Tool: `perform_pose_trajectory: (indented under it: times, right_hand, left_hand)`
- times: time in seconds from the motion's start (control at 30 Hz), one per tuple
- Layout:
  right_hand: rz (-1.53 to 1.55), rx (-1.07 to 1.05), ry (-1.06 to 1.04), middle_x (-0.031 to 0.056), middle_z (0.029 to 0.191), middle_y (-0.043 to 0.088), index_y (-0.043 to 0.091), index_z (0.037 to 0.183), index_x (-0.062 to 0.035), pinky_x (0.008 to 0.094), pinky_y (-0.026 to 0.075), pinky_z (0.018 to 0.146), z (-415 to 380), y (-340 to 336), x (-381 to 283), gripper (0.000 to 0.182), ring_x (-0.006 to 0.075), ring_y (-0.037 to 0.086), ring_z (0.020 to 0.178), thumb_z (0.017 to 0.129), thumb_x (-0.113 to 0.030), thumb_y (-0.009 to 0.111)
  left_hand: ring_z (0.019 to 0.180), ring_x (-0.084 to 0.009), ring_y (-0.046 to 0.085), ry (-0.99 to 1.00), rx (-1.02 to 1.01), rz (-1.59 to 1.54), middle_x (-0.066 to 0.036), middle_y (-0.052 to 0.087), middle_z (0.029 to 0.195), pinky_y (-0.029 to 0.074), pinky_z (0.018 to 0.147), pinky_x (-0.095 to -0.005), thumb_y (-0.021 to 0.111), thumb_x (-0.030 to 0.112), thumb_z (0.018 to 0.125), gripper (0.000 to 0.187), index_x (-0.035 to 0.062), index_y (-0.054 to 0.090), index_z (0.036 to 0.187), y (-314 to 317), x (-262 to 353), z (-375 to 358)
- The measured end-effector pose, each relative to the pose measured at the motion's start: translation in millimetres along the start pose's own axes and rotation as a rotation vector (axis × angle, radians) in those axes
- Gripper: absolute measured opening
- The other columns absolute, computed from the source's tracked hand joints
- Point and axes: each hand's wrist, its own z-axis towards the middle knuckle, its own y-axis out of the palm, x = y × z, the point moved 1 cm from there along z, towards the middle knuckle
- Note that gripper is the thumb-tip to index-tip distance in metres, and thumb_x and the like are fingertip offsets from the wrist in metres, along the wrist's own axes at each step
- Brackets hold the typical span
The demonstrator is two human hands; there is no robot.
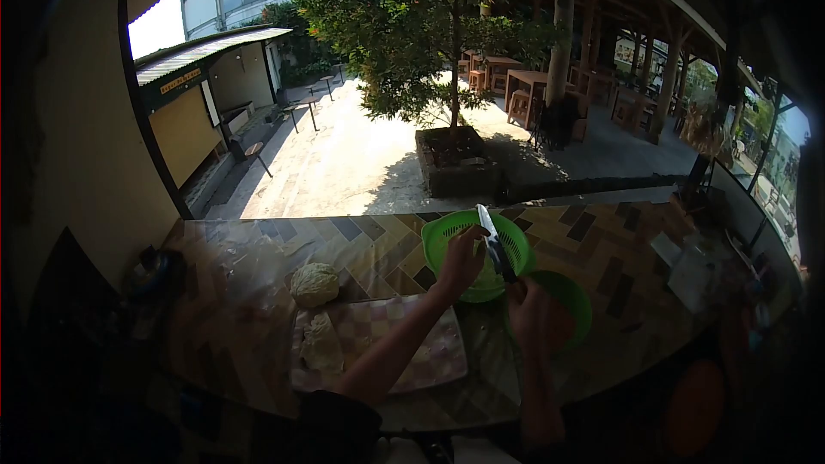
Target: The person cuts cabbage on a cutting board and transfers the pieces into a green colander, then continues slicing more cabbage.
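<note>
A knife point(486, 225) with a pale blade and dark handle points up and away over a green slotted basket point(435, 245). My right hand point(527, 302) is closed round its handle. Close to the blade, my left hand point(464, 259) is held over the basket with its fingers bent together; whether it holds anything is too dark to tell. A second green bowl point(582, 302) stands beside the basket, partly behind my right hand. Left of my arms lie a pale round cabbage-like head point(314, 284) and a cut piece point(321, 344) on a checked board point(404, 326).
The wood-patterned counter point(378, 249) has clear plastic point(232, 271) at its left and a pale container point(694, 275) at its right. Dark objects point(159, 273) stand at the left wall. Beyond the counter are a planter point(455, 174) with a tree, and wooden tables point(526, 79).
</note>
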Motion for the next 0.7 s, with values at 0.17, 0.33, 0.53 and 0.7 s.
perform_pose_trajectory:
  times: [0.17, 0.33, 0.53, 0.7]
  right_hand:
    - [-0.043, 0.149, -0.03, 0.0204, 0.086, 0.067, 0.064, 0.103, 0.0014, 0.0396, 0.05, 0.071, -11.0, -1.6, -5.8, 0.03, 0.0354, 0.066, 0.083, 0.085, -0.022, 0.066]
    - [0.034, 0.114, -0.046, 0.0189, 0.088, 0.067, 0.061, 0.106, 0.0063, 0.0376, 0.051, 0.071, -27.9, -11.7, -11.5, 0.038, 0.0293, 0.067, 0.085, 0.083, -0.023, 0.069]
    - [0.091, -0.287, -0.14, 0.0173, 0.08, 0.066, 0.065, 0.099, 0.004, 0.035, 0.049, 0.067, -63.5, -14.9, 2.6, 0.035, 0.0242, 0.066, 0.076, 0.077, -0.021, 0.074]
    - [0.083, -0.233, -0.141, 0.0199, 0.078, 0.065, 0.065, 0.095, 0.0041, 0.0358, 0.05, 0.066, -85.6, 16.7, 31.8, 0.032, 0.025, 0.068, 0.076, 0.075, -0.018, 0.075]
  left_hand:
    - [0.092, -0.0304, 0.062, 0.177, -0.274, 0.003, -0.015, 0.067, 0.093, 0.049, 0.083, -0.0385, 0.063, 0.004, 0.077, 0.014, 0.0021, 0.069, 0.089, -15.2, 7.0, -24.1]
    - [0.09, -0.0298, 0.063, -0.045, -0.111, 0.07, -0.014, 0.067, 0.09, 0.05, 0.081, -0.0376, 0.068, 0.003, 0.072, 0.012, 0.0036, 0.071, 0.084, -73.3, 4.9, -41.0]
    - [0.079, -0.0235, 0.066, -0.356, -0.124, 0.123, -0.015, 0.068, 0.083, 0.053, 0.072, -0.0339, 0.074, 0.002, 0.069, 0.021, 0.0024, 0.072, 0.089, -158.0, -7.2, -100.0]
    - [0.08, -0.0181, 0.065, -0.539, -0.292, 0.087, -0.016, 0.067, 0.091, 0.053, 0.071, -0.0316, 0.071, 0.001, 0.073, 0.027, -0.0016, 0.067, 0.1, -194.9, -35.7, -173.1]
